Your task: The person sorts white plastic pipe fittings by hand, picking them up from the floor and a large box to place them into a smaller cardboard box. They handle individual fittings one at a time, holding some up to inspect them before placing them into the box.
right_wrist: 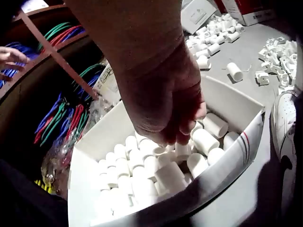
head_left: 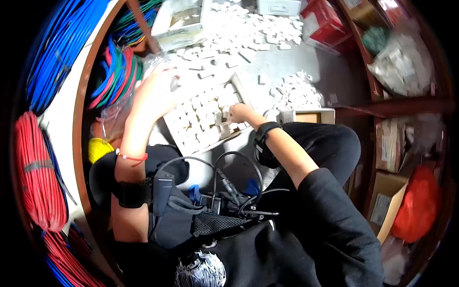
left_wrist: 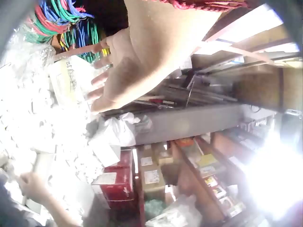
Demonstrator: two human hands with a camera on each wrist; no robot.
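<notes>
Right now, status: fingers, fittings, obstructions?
Right fingers curled at white fittings, grip unclear. Left fingers loosely open. Box uncovered, nothing visibly blocking.

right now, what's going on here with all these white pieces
A person's right hand is down in an open white box, its curled fingers among short white cylinders; whether it grips one is hidden. The left hand is raised, fingers loosely spread and apparently empty. More white pieces lie on the floor beyond the box.

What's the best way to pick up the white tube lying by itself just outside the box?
Probably pinch the white tube across its middle, coming from above: it lies on its side on the floor, apart from the box, leaving its rounded sides free.
</notes>
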